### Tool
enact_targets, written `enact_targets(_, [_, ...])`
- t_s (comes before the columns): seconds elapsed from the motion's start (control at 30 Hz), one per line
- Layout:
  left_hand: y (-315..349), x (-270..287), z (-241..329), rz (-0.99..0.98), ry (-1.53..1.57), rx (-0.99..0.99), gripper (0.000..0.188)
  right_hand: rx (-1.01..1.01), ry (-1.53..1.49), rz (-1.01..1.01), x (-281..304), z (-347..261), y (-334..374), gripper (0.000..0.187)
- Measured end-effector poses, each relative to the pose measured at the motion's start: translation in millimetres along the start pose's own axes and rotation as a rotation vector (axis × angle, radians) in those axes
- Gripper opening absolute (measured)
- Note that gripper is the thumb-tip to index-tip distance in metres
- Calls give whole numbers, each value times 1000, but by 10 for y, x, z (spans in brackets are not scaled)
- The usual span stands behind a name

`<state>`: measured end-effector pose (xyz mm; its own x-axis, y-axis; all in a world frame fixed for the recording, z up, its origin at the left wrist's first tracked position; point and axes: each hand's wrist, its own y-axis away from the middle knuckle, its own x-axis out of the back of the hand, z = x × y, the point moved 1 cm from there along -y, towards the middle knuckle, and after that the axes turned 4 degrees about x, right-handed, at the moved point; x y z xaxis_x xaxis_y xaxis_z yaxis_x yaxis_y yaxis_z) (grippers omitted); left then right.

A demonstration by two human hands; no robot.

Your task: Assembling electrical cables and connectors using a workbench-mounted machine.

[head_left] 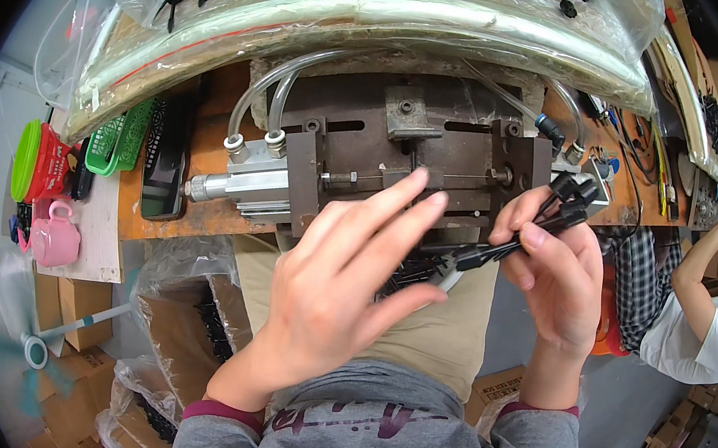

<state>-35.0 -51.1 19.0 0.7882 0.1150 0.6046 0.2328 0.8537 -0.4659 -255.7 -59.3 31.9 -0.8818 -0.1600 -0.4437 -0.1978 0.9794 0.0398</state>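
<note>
My left hand (331,282) is stretched out palm down, its fingers apart, over the front of a dark metal fixture (358,154). Nothing shows in its grasp. To its right, my right hand (568,277) pinches a small bundle of black plastic pieces (569,202) with thick heads and thin stems. The stems point left toward my left thumb. Below the fixture, more black thin-stemmed pieces (411,273) lie over my lap, partly hidden by my left hand. A small pale object beside my left thumb is too unclear to name.
A silver air cylinder (263,183) with clear hoses (259,95) flanks the fixture. Behind it lies a long plastic-wrapped roll (372,20), with black pieces beyond. Left are a green basket (109,145) and pink cup (56,236). A person (699,321) sits at right.
</note>
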Motion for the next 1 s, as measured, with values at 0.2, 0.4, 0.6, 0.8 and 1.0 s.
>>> enact_targets(0.2, [-60, 96, 115, -54, 118, -283, 36, -52, 47, -36, -81, 0, -44, 13])
enact_targets(0.4, [152, 204, 187, -103, 161, -194, 35, 230, 129, 173, 46, -92, -105, 16])
enact_targets(0.6, [191, -173, -63, 51, -163, -170, 25, 470, 456, 256, -3, 11, 22, 12])
enact_targets(0.8, [153, -363, -132, 64, -339, -137, 21, 590, 660, 242, -46, 97, 81, 13])
enact_targets(1.0, [127, -349, -139, 42, -332, -109, 21, 953, 1294, 312, -35, 147, 148, 29])
